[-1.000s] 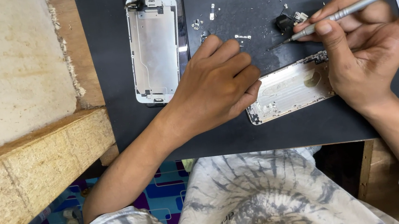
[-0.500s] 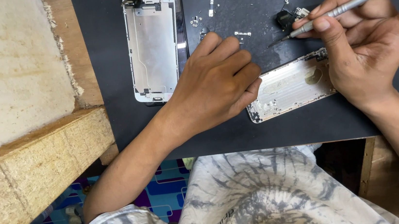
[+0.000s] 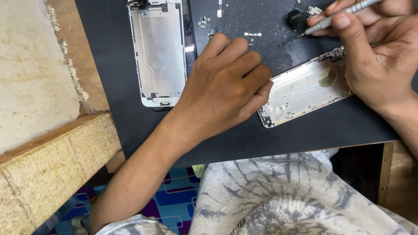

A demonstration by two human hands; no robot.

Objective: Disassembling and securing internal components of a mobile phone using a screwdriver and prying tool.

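A person's left hand [image 3: 226, 82] rests palm down on the dark matte worktop [image 3: 282, 136], its fingers [image 3: 244, 60] curled loosely and gripping nothing, their tips pressed against the near end of a silver metal phone rear housing [image 3: 303, 90], apparently to steady it. The right hand [image 3: 381, 44] lies over the housing's far end, its fingers [image 3: 346, 32] closed pen-fashion round a slim grey metal screwdriver with a red cap [image 3: 361, 3], whose fine tip points at the mat just beyond the left fingertips. A small black component [image 3: 297, 18] sits beside that tip. Left of the left hand lies a detached phone screen assembly, its bare steel backplate upward [image 3: 159, 48]. Tiny screws and brackets [image 3: 252, 35] are scattered ahead of the fingers.
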